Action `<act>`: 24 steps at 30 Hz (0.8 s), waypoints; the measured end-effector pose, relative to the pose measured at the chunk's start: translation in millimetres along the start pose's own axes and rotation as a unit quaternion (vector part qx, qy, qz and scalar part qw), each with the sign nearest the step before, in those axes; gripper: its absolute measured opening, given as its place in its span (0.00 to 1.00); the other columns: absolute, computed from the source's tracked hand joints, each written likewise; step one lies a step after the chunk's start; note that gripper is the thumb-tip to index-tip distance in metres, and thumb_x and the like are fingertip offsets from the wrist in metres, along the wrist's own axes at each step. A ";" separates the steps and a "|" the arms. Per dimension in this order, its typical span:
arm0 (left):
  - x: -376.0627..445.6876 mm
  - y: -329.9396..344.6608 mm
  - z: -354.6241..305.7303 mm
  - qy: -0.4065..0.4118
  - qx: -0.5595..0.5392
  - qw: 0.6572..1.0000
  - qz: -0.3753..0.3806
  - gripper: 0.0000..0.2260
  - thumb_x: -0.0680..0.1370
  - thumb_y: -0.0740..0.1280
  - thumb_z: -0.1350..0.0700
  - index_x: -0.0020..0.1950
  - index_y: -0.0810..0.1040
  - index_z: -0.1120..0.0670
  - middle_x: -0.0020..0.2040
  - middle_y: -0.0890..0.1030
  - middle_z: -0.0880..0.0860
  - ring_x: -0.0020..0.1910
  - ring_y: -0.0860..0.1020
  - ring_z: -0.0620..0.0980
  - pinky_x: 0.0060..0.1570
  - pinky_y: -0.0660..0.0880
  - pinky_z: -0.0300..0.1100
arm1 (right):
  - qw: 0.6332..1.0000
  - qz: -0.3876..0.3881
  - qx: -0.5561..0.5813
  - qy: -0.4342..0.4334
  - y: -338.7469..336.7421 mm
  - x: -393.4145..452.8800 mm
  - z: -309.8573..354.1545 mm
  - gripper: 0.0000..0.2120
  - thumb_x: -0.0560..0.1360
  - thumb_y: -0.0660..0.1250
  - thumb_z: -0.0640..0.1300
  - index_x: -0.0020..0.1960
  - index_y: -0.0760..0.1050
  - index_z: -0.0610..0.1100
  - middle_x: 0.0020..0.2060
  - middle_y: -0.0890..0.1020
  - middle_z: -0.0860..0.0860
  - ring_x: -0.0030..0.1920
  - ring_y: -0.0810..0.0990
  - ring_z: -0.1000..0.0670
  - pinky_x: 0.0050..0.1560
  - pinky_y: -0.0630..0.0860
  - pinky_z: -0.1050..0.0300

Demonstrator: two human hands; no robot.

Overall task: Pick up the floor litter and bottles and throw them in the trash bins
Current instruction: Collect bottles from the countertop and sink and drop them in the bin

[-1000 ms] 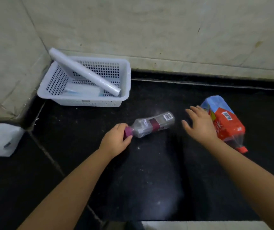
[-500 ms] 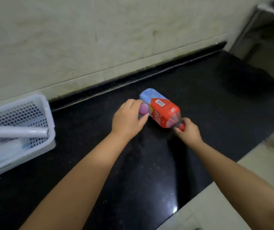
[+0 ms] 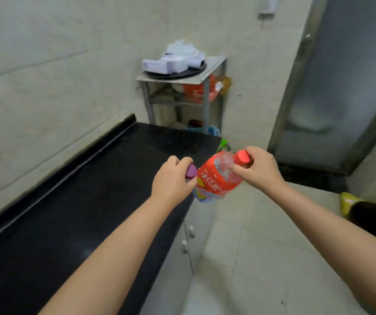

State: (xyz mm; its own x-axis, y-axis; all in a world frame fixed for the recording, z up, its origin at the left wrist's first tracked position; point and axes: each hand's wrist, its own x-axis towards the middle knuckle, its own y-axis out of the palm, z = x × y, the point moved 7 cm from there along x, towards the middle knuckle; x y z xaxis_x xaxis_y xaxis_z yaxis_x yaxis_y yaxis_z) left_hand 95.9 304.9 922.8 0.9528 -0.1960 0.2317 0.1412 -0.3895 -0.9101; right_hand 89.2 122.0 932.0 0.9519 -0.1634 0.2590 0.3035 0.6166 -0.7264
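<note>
My right hand (image 3: 258, 170) grips the neck of a large bottle with a red label (image 3: 215, 181), just below its red cap (image 3: 241, 156); the bottle hangs in the air past the counter's right end. My left hand (image 3: 171, 181) is closed around a small bottle, of which only the purple cap (image 3: 191, 171) shows; its body is hidden behind my hand. The two bottles are close together, almost touching.
A black counter (image 3: 80, 201) runs along the tiled wall on the left. At its far end stands a metal rack (image 3: 182, 92) with boxes and bags. A metal door (image 3: 341, 87) is on the right. A yellow and dark object (image 3: 364, 214) lies on the floor at right.
Both bottles have been lifted off the black counter. My view has swung right, away from the white basket, toward the rack and the door.
</note>
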 end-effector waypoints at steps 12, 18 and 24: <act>154.7 160.1 -414.9 0.202 -0.039 0.975 0.089 0.12 0.76 0.66 0.54 0.56 0.76 0.57 0.55 0.75 0.60 0.57 0.75 0.60 0.52 0.74 0.48 | 0.966 -0.206 -0.052 0.151 -307.4 22.3 -306.9 0.10 0.71 0.69 0.45 0.39 0.69 0.41 0.37 0.72 0.46 0.40 0.69 0.47 0.40 0.60 0.61; 209.3 279.2 -574.5 0.290 -0.033 0.944 0.155 0.14 0.77 0.65 0.53 0.61 0.74 0.57 0.58 0.74 0.59 0.57 0.75 0.59 0.55 0.74 0.49 | 0.933 -0.237 -0.092 0.257 -382.0 34.4 -473.5 0.17 0.71 0.70 0.43 0.32 0.63 0.45 0.35 0.75 0.41 0.46 0.77 0.39 0.36 0.55 0.61; 302.9 454.6 -705.5 0.329 -0.020 0.907 0.263 0.15 0.77 0.65 0.55 0.62 0.76 0.56 0.58 0.73 0.61 0.58 0.75 0.61 0.56 0.74 0.46 | 0.899 -0.184 -0.075 0.390 -395.5 107.6 -686.3 0.18 0.72 0.69 0.44 0.33 0.60 0.46 0.42 0.78 0.36 0.43 0.77 0.41 0.38 0.60 0.59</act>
State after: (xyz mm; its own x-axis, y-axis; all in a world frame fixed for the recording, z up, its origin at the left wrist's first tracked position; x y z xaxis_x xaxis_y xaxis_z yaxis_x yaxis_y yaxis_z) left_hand 259.2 -566.5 821.5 0.5168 -0.8537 -0.0649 -0.3096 -0.1157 -0.9438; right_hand 99.7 -668.0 810.4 0.5068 -0.8619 0.0172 0.5508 0.3084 -0.7756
